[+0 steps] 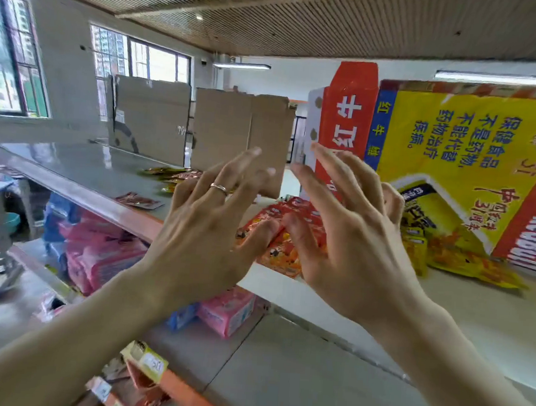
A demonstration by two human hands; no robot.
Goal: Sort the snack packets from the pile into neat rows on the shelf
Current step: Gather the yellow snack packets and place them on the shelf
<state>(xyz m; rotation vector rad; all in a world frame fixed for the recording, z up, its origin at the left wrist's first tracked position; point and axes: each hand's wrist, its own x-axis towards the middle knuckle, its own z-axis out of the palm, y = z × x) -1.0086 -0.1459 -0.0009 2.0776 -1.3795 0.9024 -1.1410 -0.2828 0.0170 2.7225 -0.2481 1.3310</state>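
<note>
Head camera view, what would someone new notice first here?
Two spread hands fill the centre, the left hand wearing a ring, the right hand beside it, over red-orange snack packets on the shelf. Behind on the right stands a big yellow-and-red Red Bull carton.

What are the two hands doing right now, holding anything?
Left hand: open, fingers spread, holding nothing.
Right hand: open, fingers spread over the red snack packets, holding nothing.
</note>
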